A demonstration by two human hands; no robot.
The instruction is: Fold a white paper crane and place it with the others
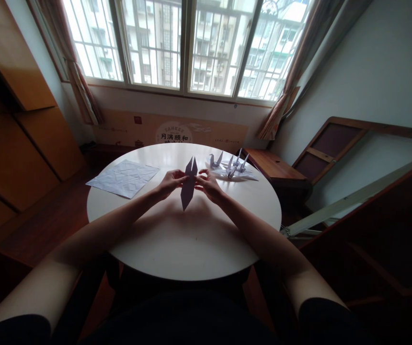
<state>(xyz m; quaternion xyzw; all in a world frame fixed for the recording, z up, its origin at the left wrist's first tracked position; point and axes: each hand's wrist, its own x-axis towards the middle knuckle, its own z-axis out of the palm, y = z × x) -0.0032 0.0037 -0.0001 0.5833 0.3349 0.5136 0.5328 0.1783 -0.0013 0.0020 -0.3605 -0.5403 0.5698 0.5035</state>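
Observation:
A partly folded paper crane is held upright above the table, its two narrow points upward and a broad point down. My left hand pinches its left edge between thumb and fingers. On the opposite edge, my right hand grips it the same way, with the index finger raised a little off the paper. Beyond my right hand, several finished paper cranes stand on a sheet of paper. To the left of my left hand lies a creased paper sheet, spread flat.
Both forearms reach over a round white table. A wooden bench stands behind it at the right, near a leaning wooden frame. Barred windows and curtains are at the back, wooden cabinets at the left.

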